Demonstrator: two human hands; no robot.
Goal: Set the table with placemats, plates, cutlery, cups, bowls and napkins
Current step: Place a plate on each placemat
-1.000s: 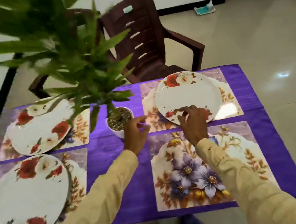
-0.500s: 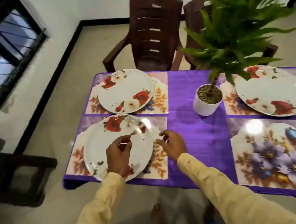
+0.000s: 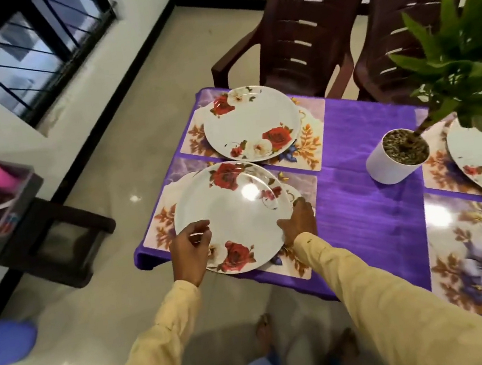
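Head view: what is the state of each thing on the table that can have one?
Near plate, gripped at the rim by left hand and right hand.
Far plate, flat on its placemat, untouched.
Plant pot, upright.
Near right placemat, bare where it shows.

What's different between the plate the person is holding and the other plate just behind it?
The near plate is gripped at its rim by the left hand and right hand; the far plate lies untouched. The near plate shows a bright glare spot; the far plate shows none. The near plate sits nearest the person, the far plate beside the chair. Both are round, white, with red roses.
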